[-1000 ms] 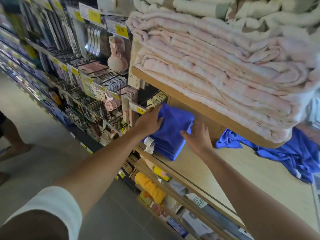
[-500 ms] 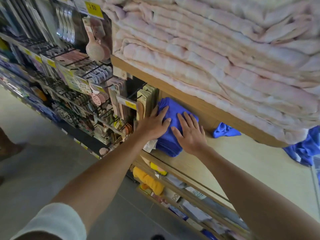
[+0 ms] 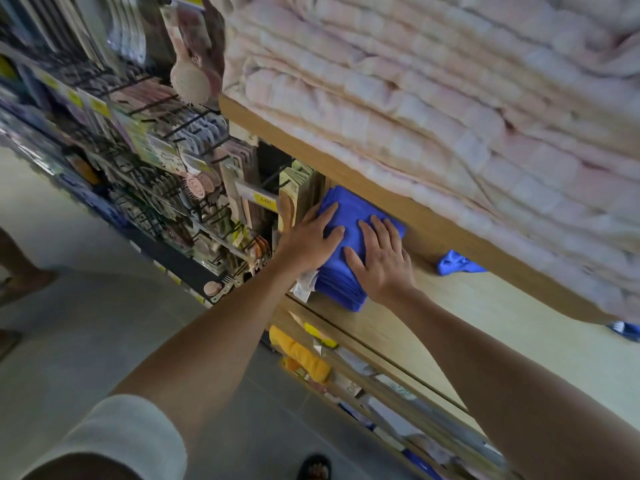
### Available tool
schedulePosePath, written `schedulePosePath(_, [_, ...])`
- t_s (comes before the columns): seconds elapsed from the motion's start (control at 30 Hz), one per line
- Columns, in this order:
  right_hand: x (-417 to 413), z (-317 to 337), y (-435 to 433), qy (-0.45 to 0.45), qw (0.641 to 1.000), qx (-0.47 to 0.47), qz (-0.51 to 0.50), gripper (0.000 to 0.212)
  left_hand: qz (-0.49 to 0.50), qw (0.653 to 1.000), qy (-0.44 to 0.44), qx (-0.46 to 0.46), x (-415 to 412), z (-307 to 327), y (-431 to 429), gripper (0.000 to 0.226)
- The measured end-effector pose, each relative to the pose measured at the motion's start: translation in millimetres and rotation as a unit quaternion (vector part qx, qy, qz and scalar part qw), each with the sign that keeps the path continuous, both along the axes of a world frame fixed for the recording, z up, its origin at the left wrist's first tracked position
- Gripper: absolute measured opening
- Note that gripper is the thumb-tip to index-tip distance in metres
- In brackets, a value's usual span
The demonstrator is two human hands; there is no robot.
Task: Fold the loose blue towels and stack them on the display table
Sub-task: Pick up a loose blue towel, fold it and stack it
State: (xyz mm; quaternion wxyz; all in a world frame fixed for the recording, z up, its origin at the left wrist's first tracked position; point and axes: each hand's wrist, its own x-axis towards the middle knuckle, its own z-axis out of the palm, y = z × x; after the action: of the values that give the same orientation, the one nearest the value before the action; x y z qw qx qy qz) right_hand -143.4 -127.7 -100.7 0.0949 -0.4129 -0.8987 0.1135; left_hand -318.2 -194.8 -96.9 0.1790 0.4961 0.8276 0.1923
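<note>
A stack of folded blue towels (image 3: 349, 216) lies at the left end of the wooden display table (image 3: 485, 327), pushed under the upper shelf. My left hand (image 3: 311, 237) lies flat on the stack's left side with straight fingers. My right hand (image 3: 384, 261) presses flat on its right side. A white label (image 3: 304, 287) hangs from the stack's front edge. A loose blue towel (image 3: 457, 263) shows partly under the upper shelf to the right, and another bit of blue cloth (image 3: 627, 330) shows at the far right edge.
A thick pile of pale pink blankets (image 3: 433, 98) sits on the upper shelf (image 3: 346, 168) overhead. Racks of hanging small goods (image 3: 156, 150) stand to the left. Lower shelves hold a yellow cloth (image 3: 301, 355) and packages. Another person's leg (image 3: 17, 265) stands on the left floor.
Both hands went from holding the stack's sides to lying flat on top of it. The stack was pushed farther back under the upper shelf. The view moved closer and to the left.
</note>
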Motion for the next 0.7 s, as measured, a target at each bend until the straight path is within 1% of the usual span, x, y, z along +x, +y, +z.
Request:
schedulePosePath(0.2, [0.1,16.9,-0.1,-0.055,0.998,-0.032,0.012,0.084,-0.002,1.000,0.017,-0.026,6.9,9.3,-3.4,0.067])
schedulePosePath(0.27, [5.3,28.4,4.1,-0.063,0.997,-0.048,0.019,0.077,-0.007,0.998,0.037,-0.057,10.4,20.7,-4.8,0.067])
schedulePosePath(0.3, [10.2,35.2,5.4,-0.049,0.997,-0.056,0.011,0.070,-0.007,0.996,0.055,-0.071,12.8,27.7,-5.9,0.067])
schedulePosePath(0.33, [18.1,41.2,6.0,-0.017,0.997,-0.069,-0.006,0.064,-0.005,0.994,0.076,-0.075,16.8,35.8,-7.8,0.066])
schedulePosePath(0.37, [29.3,44.7,5.9,0.037,0.996,-0.083,-0.025,0.059,0.000,0.994,0.096,-0.058,22.6,44.1,-10.6,0.064])
schedulePosePath(0.4, [44.1,46.1,5.8,0.106,0.989,-0.091,-0.040,0.055,0.004,0.993,0.113,-0.018,30.8,51.8,-13.7,0.060])
schedulePosePath(0.43, [62.6,46.0,5.7,0.169,0.980,-0.088,-0.051,0.050,-0.001,0.991,0.128,0.040,42.4,58.1,-17.9,0.055])
schedulePosePath(0.47, [83.4,43.9,5.6,0.209,0.972,-0.081,-0.063,0.045,-0.022,0.984,0.140,0.107,56.9,62.4,-23.1,0.049])
schedulePosePath(0.53, [131.4,32.7,5.9,0.244,0.963,-0.077,-0.089,0.030,-0.104,0.955,0.158,0.228,94.9,61.9,-30.8,0.040])
schedulePosePath(0.57, [155.9,24.7,6.1,0.257,0.957,-0.079,-0.108,0.025,-0.148,0.939,0.159,0.266,115.3,58.1,-31.5,0.038])
schedulePosePath(0.63, [206.4,8.3,7.8,0.258,0.949,-0.070,-0.167,0.023,-0.217,0.922,0.137,0.290,155.7,47.3,-22.6,0.036])
schedulePosePath(0.7, [257.9,-4.4,11.3,0.211,0.948,-0.040,-0.237,0.027,-0.260,0.925,0.098,0.258,191.8,34.2,-1.8,0.039])
